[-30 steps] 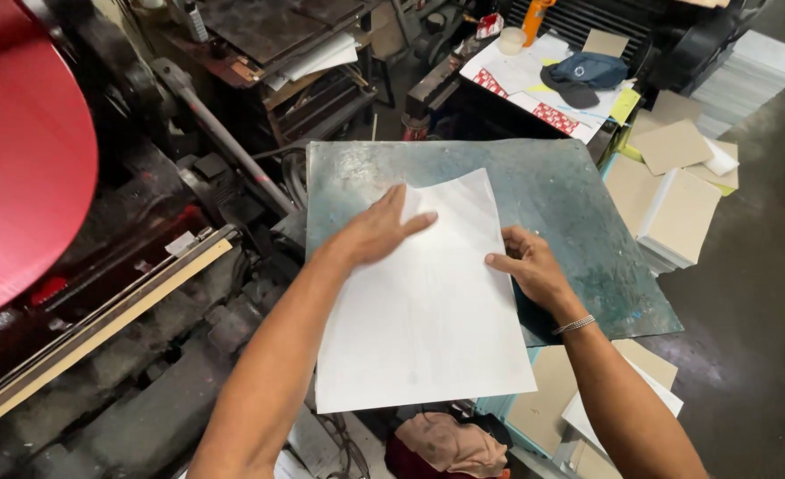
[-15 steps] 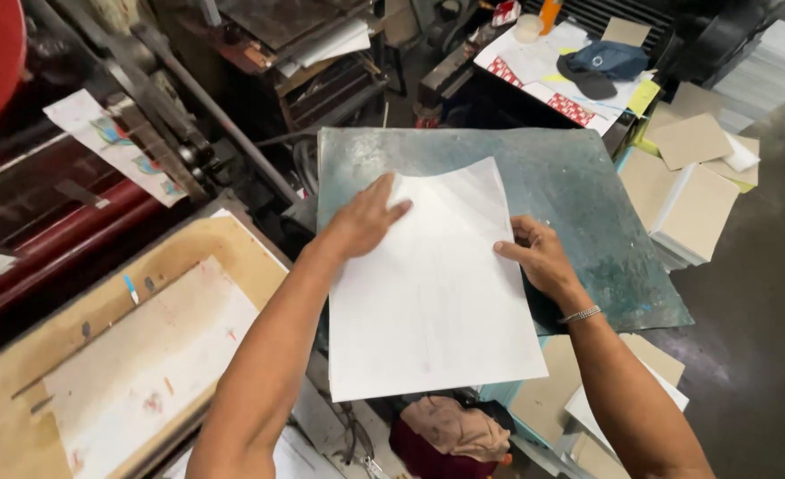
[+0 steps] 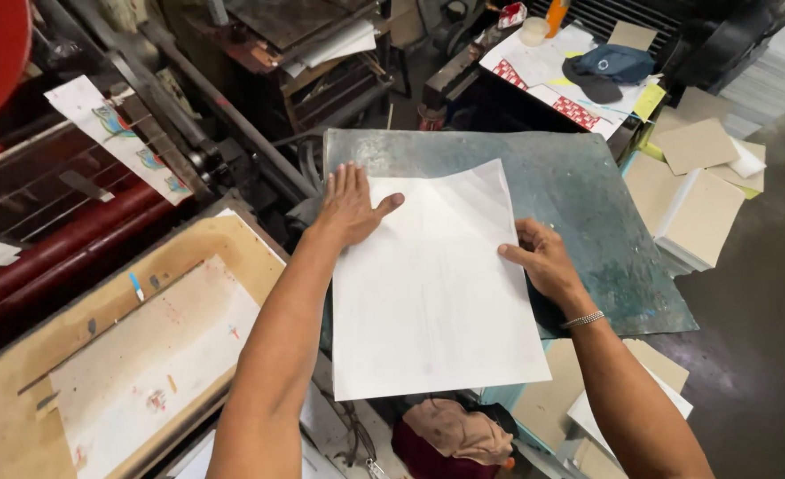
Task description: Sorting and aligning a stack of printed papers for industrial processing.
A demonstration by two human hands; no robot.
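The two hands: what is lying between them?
In the head view, the white paper sheet spans the stretch between the left hand and right hand, lying on the grey-green metal table.

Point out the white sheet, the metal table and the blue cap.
white sheet [image 3: 432, 284], head view, middle of the sheet
metal table [image 3: 579, 191], head view, bare top
blue cap [image 3: 614, 64], head view, crown

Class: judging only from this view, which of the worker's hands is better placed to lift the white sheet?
Probably the right hand: it grips the white sheet at its edge; the left hand lies flat on its corner.
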